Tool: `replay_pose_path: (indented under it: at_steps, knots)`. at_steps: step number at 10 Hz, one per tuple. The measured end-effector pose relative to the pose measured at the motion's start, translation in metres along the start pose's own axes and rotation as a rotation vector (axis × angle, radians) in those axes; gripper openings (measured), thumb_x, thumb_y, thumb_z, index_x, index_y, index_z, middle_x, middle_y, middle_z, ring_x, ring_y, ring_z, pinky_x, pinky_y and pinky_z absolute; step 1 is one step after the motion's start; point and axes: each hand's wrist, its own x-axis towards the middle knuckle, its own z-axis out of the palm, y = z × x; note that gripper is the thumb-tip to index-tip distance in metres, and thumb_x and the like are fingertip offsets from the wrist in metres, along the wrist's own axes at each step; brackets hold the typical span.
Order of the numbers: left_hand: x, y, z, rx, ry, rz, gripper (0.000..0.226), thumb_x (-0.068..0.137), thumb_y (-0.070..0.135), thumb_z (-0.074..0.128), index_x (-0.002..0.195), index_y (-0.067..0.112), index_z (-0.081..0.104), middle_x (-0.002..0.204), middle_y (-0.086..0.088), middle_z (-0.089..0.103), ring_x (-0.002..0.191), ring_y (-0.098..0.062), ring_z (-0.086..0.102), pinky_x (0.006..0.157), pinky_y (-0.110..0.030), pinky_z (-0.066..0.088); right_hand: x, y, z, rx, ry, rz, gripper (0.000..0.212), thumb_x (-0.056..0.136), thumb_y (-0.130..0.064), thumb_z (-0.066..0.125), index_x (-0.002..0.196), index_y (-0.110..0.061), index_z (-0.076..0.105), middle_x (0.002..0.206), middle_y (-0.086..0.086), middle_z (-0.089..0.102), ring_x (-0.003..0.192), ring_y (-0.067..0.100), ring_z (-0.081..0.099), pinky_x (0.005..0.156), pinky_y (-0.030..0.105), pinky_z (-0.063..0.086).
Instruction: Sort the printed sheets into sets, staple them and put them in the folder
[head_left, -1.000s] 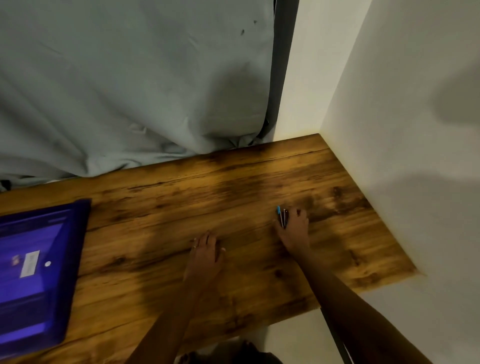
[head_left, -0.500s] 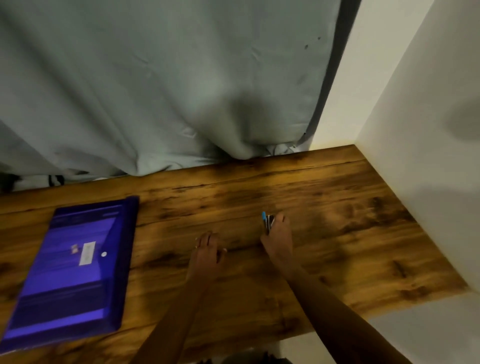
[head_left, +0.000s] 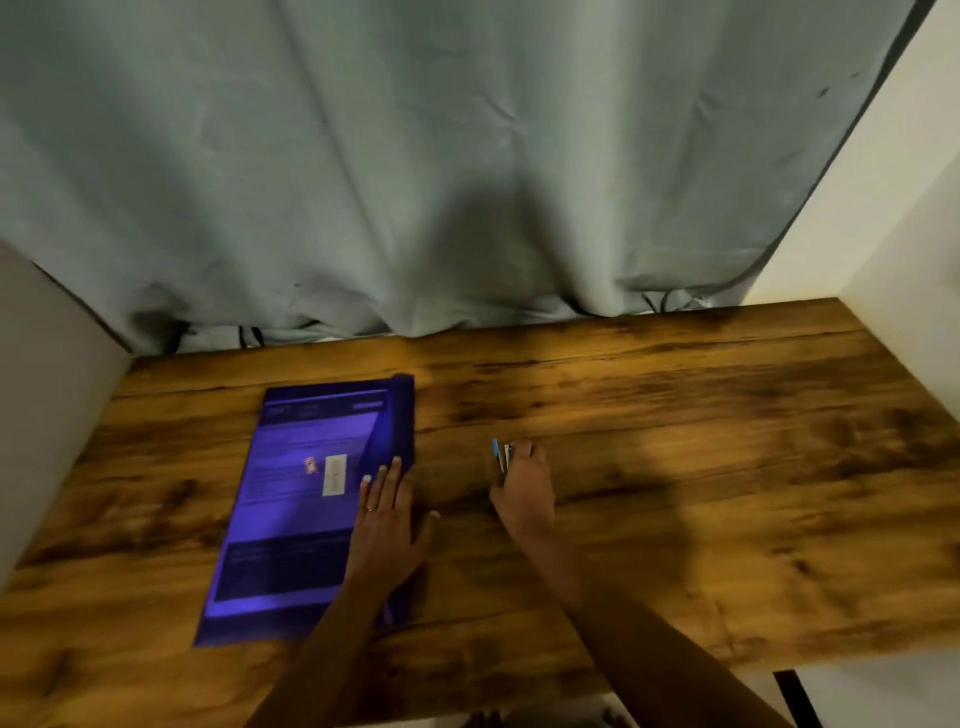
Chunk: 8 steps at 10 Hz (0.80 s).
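Leftward our left hand (head_left: 387, 519) has gone, now flat with straight, close fingers on the right edge of the blue folder (head_left: 301, 493) lying left on the table (head_left: 675, 441), while our right hand (head_left: 524, 488) curls round a small blue-and-silver tool (head_left: 501, 456), so opening the folder seems next.

I see the folder (head_left: 291, 519) lying flat and closed on the left half of the desk (head_left: 675, 467), translucent blue-purple, with a white label at mid-cover and dark print showing through. Near the desk's centre there's a slim blue-and-silver item (head_left: 501, 456), too blurred to identify, gripped in the right hand (head_left: 524, 493).
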Motion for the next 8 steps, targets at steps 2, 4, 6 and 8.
replay_pose_path:
  at_steps: [2,4,6,8]
  knots:
    - [-0.023,-0.039,0.008,0.016,-0.076,-0.032,0.093,0.081,0.078,-0.003,0.153,0.021,0.011,0.159,-0.003,0.003,0.146,-0.023,0.000,0.117,-0.048,0.000,0.002,-0.023,0.027,-0.054,-0.023,-0.001,0.063,0.082,-0.009,0.069,0.137,-0.007,0.038,0.134,0.011,0.042,0.124,0.024,0.045,0.100,0.033,0.046]
    - [-0.023,-0.038,0.019,0.030,-0.084,-0.043,0.093,0.080,0.077,0.003,0.153,0.021,0.001,0.156,0.001,-0.012,0.144,-0.022,-0.016,0.115,-0.041,-0.014,0.008,-0.032,0.039,-0.100,0.019,-0.002,0.062,0.087,-0.008,0.064,0.140,-0.005,0.033,0.137,0.012,0.039,0.124,0.024,0.044,0.098,0.030,0.044]
    - [-0.028,-0.032,0.019,0.068,-0.118,-0.041,0.093,0.074,0.078,-0.009,0.149,0.023,-0.010,0.154,0.002,-0.020,0.143,-0.022,-0.020,0.114,-0.039,-0.019,0.010,-0.032,0.044,-0.109,0.063,-0.021,0.055,0.091,-0.014,0.059,0.140,-0.007,0.034,0.136,0.011,0.041,0.125,0.022,0.043,0.098,0.028,0.043]
    - [-0.026,-0.029,0.015,0.010,-0.107,-0.035,0.107,0.070,0.082,-0.017,0.153,0.019,0.005,0.157,-0.005,-0.011,0.147,-0.029,-0.009,0.113,-0.046,-0.013,0.006,-0.031,0.039,-0.099,0.144,-0.061,0.052,0.092,-0.026,0.059,0.138,-0.010,0.039,0.133,0.011,0.043,0.122,0.022,0.043,0.097,0.030,0.043]
